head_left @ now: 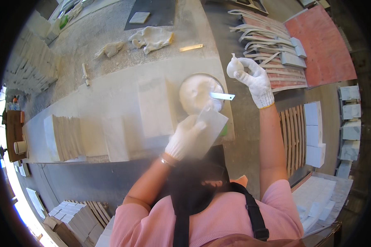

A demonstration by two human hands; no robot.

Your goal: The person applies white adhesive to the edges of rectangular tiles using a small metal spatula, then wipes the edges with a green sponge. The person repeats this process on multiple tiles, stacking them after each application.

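Observation:
My left hand (182, 138), in a white knitted glove, grips a flat pale rectangular tile (210, 126) tilted beside the table's near right corner. Out to the right, my gloved right hand (257, 82) pinches a small white round pouch (234, 67) with a tied-looking neck. Between the hands a round bowl (219, 80) holds white powdery or pasty stuff. A pale blue flat-handled scraper (222, 96) sticks out of it over the bowl's right side. The tile's upper corner reaches close to the bowl's near edge.
Pale tiles stand in stacks on the dusty table (123, 70); one stack (65, 138) is at its left. Loose gloves (151, 38) and a yellowish strip (191, 47) lie farther back. To the right are a red board (319, 45), pale straps (259, 41) and a slatted pallet (293, 140).

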